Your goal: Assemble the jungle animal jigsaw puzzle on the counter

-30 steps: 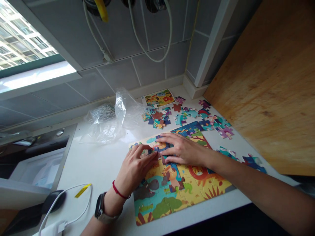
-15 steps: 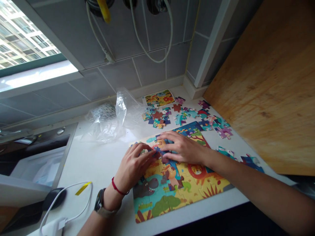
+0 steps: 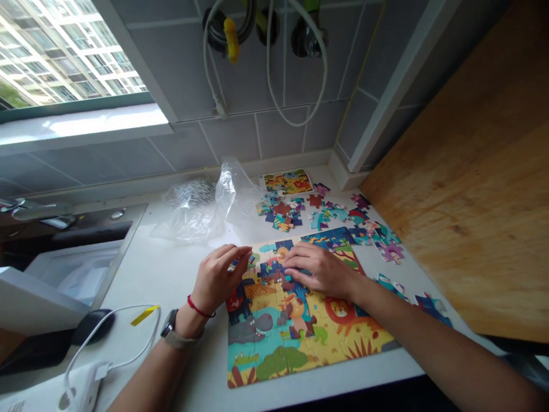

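Observation:
A colourful jungle-animal jigsaw puzzle (image 3: pixel 274 337) lies assembled on the white counter (image 3: pixel 180 274), with a lion and a hippo in its picture. My right hand (image 3: pixel 315 269) rests flat on the puzzle's upper part, fingers apart, touching pieces. My left hand (image 3: pixel 218 274) hovers at the puzzle's upper left edge with its fingers curled. Whether it pinches a small piece is hidden. A heap of loose pieces (image 3: pixel 278 209) lies beyond both hands, and more pieces (image 3: pixel 390 252) are scattered to the right.
A small picture card (image 3: pixel 287 182) and a crumpled clear plastic bag (image 3: pixel 193 212) lie at the back. A wooden board (image 3: pixel 463 200) stands on the right. A computer mouse (image 3: pixel 92 326) and a white cable (image 3: pixel 115 337) sit at the lower left, with a tiled wall behind.
My left hand has drawn back left and away from my right hand, uncovering the puzzle's left part. The view has tilted, so the counter sits lower in the picture.

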Demonstrator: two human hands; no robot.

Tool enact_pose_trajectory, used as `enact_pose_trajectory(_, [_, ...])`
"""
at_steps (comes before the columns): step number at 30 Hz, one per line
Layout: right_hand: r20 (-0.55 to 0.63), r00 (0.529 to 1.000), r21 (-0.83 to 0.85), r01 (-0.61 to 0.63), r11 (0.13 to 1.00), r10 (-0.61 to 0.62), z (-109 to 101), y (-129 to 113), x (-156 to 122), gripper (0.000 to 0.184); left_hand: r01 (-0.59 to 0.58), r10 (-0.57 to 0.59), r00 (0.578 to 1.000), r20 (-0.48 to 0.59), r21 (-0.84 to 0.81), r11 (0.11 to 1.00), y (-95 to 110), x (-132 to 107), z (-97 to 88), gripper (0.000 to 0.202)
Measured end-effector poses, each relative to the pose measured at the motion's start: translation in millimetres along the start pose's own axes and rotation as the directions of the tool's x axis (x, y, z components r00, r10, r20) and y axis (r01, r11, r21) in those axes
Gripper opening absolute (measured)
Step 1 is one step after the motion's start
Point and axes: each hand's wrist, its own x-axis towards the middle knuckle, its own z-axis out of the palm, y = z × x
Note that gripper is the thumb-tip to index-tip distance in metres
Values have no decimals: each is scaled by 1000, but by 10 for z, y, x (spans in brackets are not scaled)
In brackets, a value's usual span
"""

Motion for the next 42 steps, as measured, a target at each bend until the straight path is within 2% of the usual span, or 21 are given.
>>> enact_pose_trajectory(4, [-93,995,-28,-49,998,46,-26,39,9,17,6,-6,1000,-21,-7,1000,-33,8,48,12])
enact_pose_trajectory(8, [-240,953,-142,-223,965,185,-77,146,29,20,-5,5,999,-36,9,1000,-42,4,82,17])
enact_pose_trajectory(12, [-248,917,-186,-361,914,312,-161,274,134,26,-5,5,1000,-25,5,1000,-62,-14,115,19])
enact_pose_trajectory(15, [-192,888,-202,-452,869,418,-242,352,381,33,1,-1,1000,-13,-2,1000,-72,-22,129,20])
enact_pose_trajectory(17, [-143,840,-220,-542,811,523,-285,419,627,39,-6,6,1000,-15,-6,1000,-72,-22,131,22])
enact_pose_trajectory(19, [-112,749,-222,-660,718,653,-306,511,889,44,-24,24,1000,-16,-12,1000,-67,-22,131,24])
enact_pose_trajectory(22, [-108,690,-232,-717,657,715,-298,675,1200,43,-36,35,999,-17,-27,999,-61,-22,140,26])
enact_pose_trajectory(25, [-98,640,-193,-763,616,762,-271,810,1343,38,-36,35,999,-19,-52,998,-60,-24,164,25])
enact_pose_trajectory(29, [-115,595,-56,-803,593,795,-266,874,1340,35,-42,39,999,-31,-73,996,-65,-27,192,24])
enact_pose_trajectory(34, [-173,565,148,-795,589,807,-374,814,1191,36,-39,33,997,-69,-91,995,-63,-23,193,23])
enact_pose_trajectory(39, [-235,543,258,-765,590,806,-623,764,1003,47,-29,23,998,-60,-114,993,-66,-23,187,22])
enact_pose_trajectory(42, [-273,535,251,-762,596,799,-858,782,923,41,-23,19,999,-40,-114,993,-75,-25,191,24])
